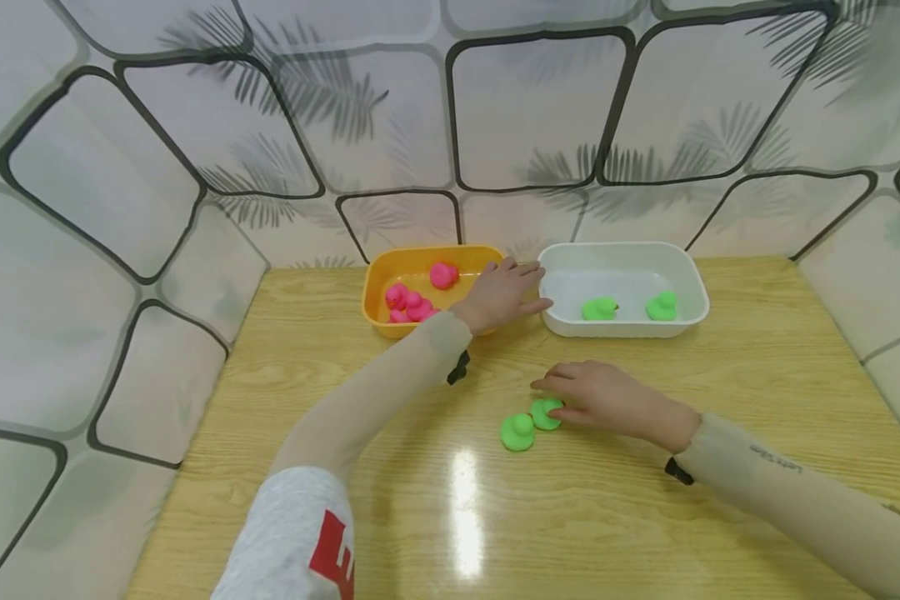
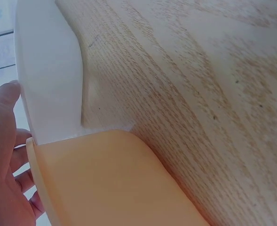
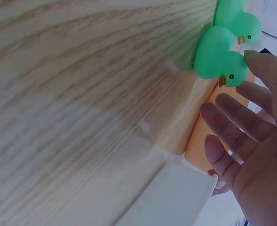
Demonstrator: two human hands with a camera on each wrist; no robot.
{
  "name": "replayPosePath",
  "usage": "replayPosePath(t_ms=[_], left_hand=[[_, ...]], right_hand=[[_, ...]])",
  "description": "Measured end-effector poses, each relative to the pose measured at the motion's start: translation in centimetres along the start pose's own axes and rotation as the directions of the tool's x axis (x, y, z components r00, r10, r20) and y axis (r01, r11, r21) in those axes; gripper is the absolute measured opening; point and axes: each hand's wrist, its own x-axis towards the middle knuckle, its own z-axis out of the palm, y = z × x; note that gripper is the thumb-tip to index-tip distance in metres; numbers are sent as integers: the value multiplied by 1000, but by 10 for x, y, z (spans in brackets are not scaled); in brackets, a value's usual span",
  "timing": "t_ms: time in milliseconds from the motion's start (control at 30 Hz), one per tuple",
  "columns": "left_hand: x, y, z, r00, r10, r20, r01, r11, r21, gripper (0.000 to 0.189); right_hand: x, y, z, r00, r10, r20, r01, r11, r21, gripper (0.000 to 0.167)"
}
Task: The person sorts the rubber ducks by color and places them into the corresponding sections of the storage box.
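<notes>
My left hand point(image 1: 504, 296) reaches across the right end of the orange tub point(image 1: 394, 330), fingers spread and fingertips at the left rim of the white tub point(image 1: 622, 329). In the left wrist view its thumb point(image 2: 9, 93) lies against the white tub's edge. Two green rubber ducks point(image 1: 517, 433) sit side by side on the table. Over the farther green duck point(image 1: 543, 414) is my right hand point(image 1: 611, 398), its fingers loosely extended. The right wrist view has the thumb right at that duck's head point(image 3: 234, 68), with the other fingers spread below it.
Several pink rubber ducks point(image 1: 418, 306) lie in the orange tub. The white tub holds two green ducks point(image 1: 662, 306). Both tubs stand at the back of the wooden table point(image 1: 420, 517), before a patterned backdrop point(image 1: 532, 117) that also rises along both sides.
</notes>
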Motion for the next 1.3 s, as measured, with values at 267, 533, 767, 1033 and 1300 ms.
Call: replayPosePath(t_ms=[267, 533, 767, 1033, 1300], left_hand=[[1, 0, -2, 1000, 0, 9, 0, 1000, 6, 74], [1, 1, 0, 1000, -1, 5, 1, 1000, 2, 74], [1, 0, 0, 1000, 2, 11, -2, 1000, 4, 74], [2, 0, 0, 1000, -3, 12, 3, 1000, 0, 75], [1, 1, -1, 1000, -8, 16, 8, 1000, 0, 74]], right_hand=[[-1, -5, -2, 999, 20, 28, -21, 999, 33, 28], [-8, -6, -1, 999, 33, 11, -34, 999, 22, 25], [-15, -4, -1, 998, 57, 12, -57, 998, 37, 25], [-25, 2, -5, 996, 87, 14, -87, 995, 40, 25], [-38, 9, -11, 986, 165, 40, -166, 986, 21, 27]])
